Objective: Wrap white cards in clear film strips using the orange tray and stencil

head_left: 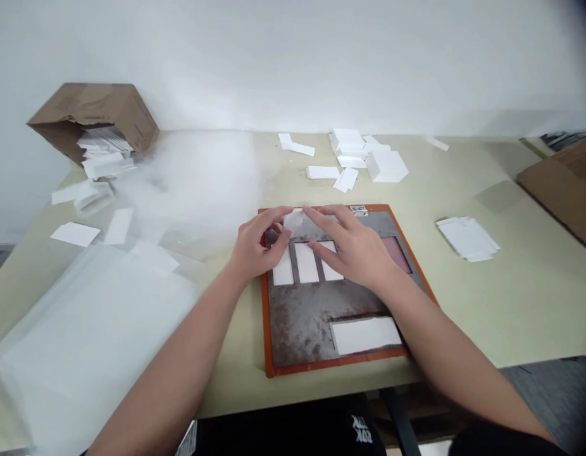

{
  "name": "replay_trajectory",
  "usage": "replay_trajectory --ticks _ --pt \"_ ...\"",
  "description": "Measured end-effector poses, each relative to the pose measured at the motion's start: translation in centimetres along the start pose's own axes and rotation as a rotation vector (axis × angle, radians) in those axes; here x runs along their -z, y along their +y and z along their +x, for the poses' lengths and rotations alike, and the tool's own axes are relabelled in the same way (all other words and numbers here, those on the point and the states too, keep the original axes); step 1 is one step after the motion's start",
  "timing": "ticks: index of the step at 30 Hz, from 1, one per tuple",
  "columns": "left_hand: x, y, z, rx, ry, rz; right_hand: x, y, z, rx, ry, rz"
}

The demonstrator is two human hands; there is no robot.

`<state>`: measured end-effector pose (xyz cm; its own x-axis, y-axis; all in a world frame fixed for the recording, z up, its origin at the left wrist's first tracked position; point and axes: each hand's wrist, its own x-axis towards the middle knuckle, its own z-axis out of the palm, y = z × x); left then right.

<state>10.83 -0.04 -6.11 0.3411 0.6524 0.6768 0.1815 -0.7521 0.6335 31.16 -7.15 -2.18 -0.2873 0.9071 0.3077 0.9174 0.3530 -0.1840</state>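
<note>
My left hand [257,247] pinches a small white card [294,221] between thumb and fingers, over the upper left of a dark metal plate [297,323]. My right hand [359,253] reaches in from the other side with fingers spread, its index fingertip at the card's upper right corner. I cannot tell whether that fingertip presses on it. The plate has an orange rim [268,354] and rectangular cut-outs. White cards lie in the row of slots, such as the middle card [307,262]. A longer white strip [366,335] fills the lower opening. A reddish opening [396,254] shows at right.
Behind the plate are stacks of white cards [386,166]; another pile [468,238] lies at right. A cardboard box [98,104] on its side spills cards at far left, above large translucent sheets [93,335]. Another cardboard box [566,190] stands at the right edge.
</note>
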Motion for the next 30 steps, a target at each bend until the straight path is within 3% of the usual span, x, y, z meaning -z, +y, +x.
replay_trajectory --ticks 4,8,13,16,19,22,25,30 --pt "0.1 0.0 0.1 -0.001 -0.008 -0.024 0.4 -0.2 0.1 -0.003 0.014 0.042" --pt "0.4 -0.3 0.1 0.007 -0.074 -0.108 0.3 -0.3 0.3 -0.041 0.108 0.289" --pt "0.4 -0.4 0.0 0.074 -0.043 -0.041 0.1 -0.2 0.6 -0.232 0.119 0.591" --pt "0.1 -0.3 0.0 0.092 -0.014 0.032 2.0 0.9 0.8 -0.349 0.158 0.722" --pt "-0.1 -0.1 0.0 0.098 -0.008 0.067 4.7 3.5 0.6 -0.438 0.208 0.850" --pt "-0.1 -0.1 0.0 0.103 -0.003 0.094 5.9 6.8 -0.1 -0.524 0.024 0.964" --pt "0.0 0.0 0.0 0.091 0.005 0.118 4.8 9.1 -1.1 -0.650 -0.109 1.036" --pt "0.0 0.0 0.0 0.089 0.000 0.151 2.6 9.0 -2.3 -0.674 -0.204 1.130"
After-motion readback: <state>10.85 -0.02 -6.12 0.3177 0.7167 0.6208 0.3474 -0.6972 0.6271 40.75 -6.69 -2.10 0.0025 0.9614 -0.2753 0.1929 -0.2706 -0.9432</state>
